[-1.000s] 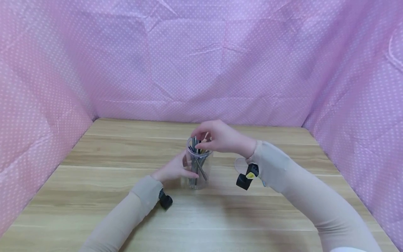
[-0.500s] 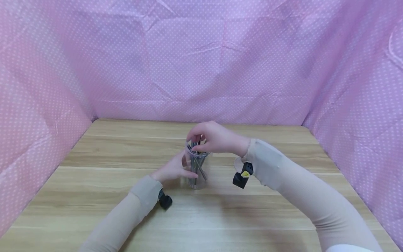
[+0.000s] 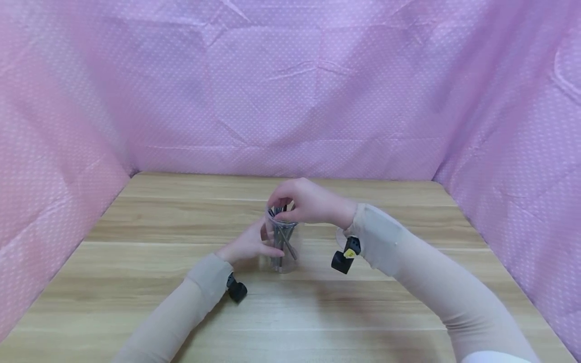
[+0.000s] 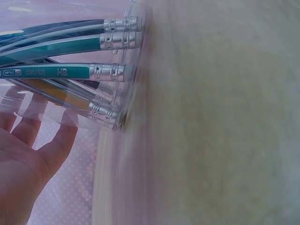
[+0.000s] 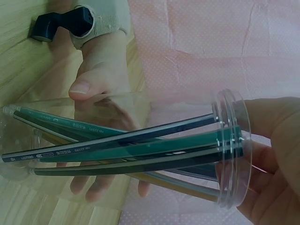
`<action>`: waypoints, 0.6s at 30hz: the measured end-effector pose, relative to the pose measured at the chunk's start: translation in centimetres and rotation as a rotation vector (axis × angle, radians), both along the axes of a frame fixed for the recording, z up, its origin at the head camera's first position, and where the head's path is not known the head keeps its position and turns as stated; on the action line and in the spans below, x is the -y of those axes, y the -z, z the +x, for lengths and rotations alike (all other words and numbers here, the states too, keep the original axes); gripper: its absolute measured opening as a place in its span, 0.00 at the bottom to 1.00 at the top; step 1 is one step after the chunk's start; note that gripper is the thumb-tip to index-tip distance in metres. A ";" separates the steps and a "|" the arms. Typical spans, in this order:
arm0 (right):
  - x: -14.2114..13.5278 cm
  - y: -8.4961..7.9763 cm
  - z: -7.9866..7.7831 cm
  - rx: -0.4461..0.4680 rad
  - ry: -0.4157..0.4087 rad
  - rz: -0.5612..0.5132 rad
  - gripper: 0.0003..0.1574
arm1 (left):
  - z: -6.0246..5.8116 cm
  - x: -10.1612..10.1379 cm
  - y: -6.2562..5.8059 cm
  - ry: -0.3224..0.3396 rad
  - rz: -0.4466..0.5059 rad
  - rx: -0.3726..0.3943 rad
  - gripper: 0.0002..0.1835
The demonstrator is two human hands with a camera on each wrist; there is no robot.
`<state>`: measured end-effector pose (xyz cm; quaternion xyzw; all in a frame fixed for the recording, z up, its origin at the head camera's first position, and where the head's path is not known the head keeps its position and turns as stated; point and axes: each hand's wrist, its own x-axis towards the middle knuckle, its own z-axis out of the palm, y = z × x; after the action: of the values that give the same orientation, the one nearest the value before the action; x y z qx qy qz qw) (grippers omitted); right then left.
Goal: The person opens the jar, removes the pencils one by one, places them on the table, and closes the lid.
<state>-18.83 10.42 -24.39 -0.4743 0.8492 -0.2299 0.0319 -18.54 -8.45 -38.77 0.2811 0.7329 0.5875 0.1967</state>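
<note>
A clear plastic jar point(image 3: 286, 262) stands on the table in the head view, with several pencils point(image 3: 288, 242) leaning inside. My left hand point(image 3: 247, 246) holds it from the left side, thumb at the front. Through the clear wall, the left wrist view shows green, dark and yellow pencils point(image 4: 75, 44) with silver ferrules at the jar's bottom. Over the jar's mouth, my right hand point(image 3: 308, 201) bends its fingers and thumb around the pencils' upper ends. In the right wrist view that hand point(image 5: 276, 159) is at the jar's rim point(image 5: 227, 150); its fingertips are partly hidden.
A clear round disc, like a lid point(image 3: 340, 236), lies on the wooden table point(image 3: 386, 312), partly behind the right wrist camera point(image 3: 346, 255). Pink dotted cloth point(image 3: 290, 101) surrounds the table at the back and sides.
My right hand has shifted slightly left and down over the jar's mouth, and the pencil ends now show lower above the rim. The left hand and jar stay nearly still.
</note>
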 end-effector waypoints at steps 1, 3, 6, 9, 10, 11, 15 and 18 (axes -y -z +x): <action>0.0 0.0 0.0 -0.003 -0.002 0.002 0.11 | 0.0 0.0 0.0 0.001 0.000 -0.004 0.51; 0.0 0.0 0.0 -0.012 -0.002 0.001 0.10 | -0.1 0.0 0.0 -0.001 -0.001 -0.006 0.51; 0.1 0.1 -0.1 -0.013 0.002 -0.004 0.10 | -0.1 0.1 0.1 -0.002 -0.007 -0.026 0.51; 0.1 0.1 -0.1 -0.011 0.007 -0.013 0.10 | -0.2 0.2 0.2 0.005 -0.003 -0.027 0.51; 0.1 0.1 -0.1 -0.007 0.009 -0.018 0.10 | -0.2 0.2 0.2 0.005 -0.002 -0.025 0.50; 0.1 0.1 -0.1 -0.002 0.012 -0.022 0.10 | -0.2 0.3 0.2 0.004 -0.003 -0.027 0.50; 0.1 0.2 -0.1 0.017 0.020 -0.042 0.09 | -0.4 0.4 0.3 0.000 -0.003 -0.024 0.49; 0.2 0.4 -0.1 0.017 0.026 -0.045 0.08 | -0.5 0.3 0.4 0.000 0.000 -0.019 0.49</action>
<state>-18.92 10.26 -24.81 -0.4618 0.8495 -0.2536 0.0255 -19.00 -8.77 -39.12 0.2868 0.7347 0.5849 0.1895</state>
